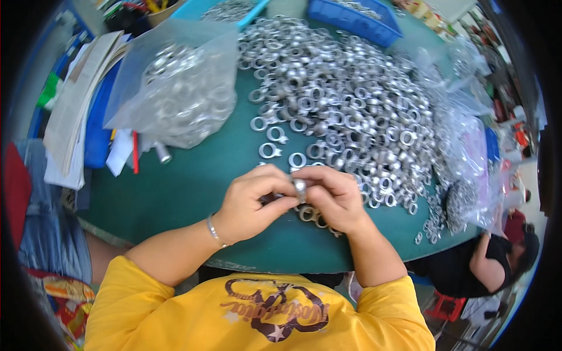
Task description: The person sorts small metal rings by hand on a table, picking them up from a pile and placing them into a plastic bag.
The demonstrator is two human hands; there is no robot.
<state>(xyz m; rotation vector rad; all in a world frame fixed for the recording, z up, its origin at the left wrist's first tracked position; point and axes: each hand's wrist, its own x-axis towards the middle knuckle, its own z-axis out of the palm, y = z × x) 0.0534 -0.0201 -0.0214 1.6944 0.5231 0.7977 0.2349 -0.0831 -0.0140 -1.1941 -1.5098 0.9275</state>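
A ring (300, 191) is above the near part of the green tabletop (170, 202), pinched by the closed fingers of both the left hand (253, 196) and the right hand (338, 196). Beyond spreads a heap (357, 99) of similar rings, between a clear bag (193, 102) of them on the left and plastic bags (468, 140) on the right; a blue tray (354, 24) stands behind.

On the table (175, 205), a heap of rings (357, 99) spreads toward the right edge — a tray (355, 28) behind it, a filled bag (181, 102) to its left, papers (76, 117) along the left edge.
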